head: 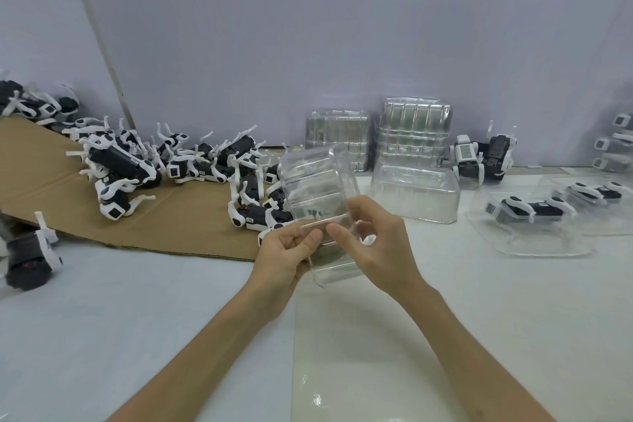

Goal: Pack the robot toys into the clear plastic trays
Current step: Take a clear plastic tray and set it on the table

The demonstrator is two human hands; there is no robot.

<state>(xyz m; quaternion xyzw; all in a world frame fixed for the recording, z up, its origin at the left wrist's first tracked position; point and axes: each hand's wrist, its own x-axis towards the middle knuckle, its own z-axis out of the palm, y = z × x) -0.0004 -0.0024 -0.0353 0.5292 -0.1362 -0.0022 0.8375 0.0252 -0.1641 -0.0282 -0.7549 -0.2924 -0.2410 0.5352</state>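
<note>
- Far left edge: one robot toy [30,260] lies on the table. It is blurred and partly cut off, so its pose cannot be made out.
- Cardboard sheet [185,219]: carries the pile of loose robot toys [137,164], with legs pointing in all directions. The nearest toy [257,216] lies on its side just left of and beyond the left hand, partly behind the held tray.
- Left hand [286,255]: thumb and fingers are pinched together on the near left rim of the clear tray [318,188].
- Clear tray: held off the table between both hands, directly in front of the person. Its long axis runs away from the person, with the far end tilted up. Through the transparent walls it cannot be told whether this is one tray or a nested pair, nor which way the cavity faces.
- Right hand [375,243]: the thumb presses the near rim and the fingers are curled round the tray wall. The fingertips show only through the plastic.
- Judgement: the loose toys all lie left of the tray, so the left hand is the nearer one for a pick, with the right hand keeping hold of the tray.
- Right: tray stacks [411,134] stand at the wall, with one empty tray [416,195] in front of them. Packed trays [531,216] lie beyond; the outermost are cut off.
</note>
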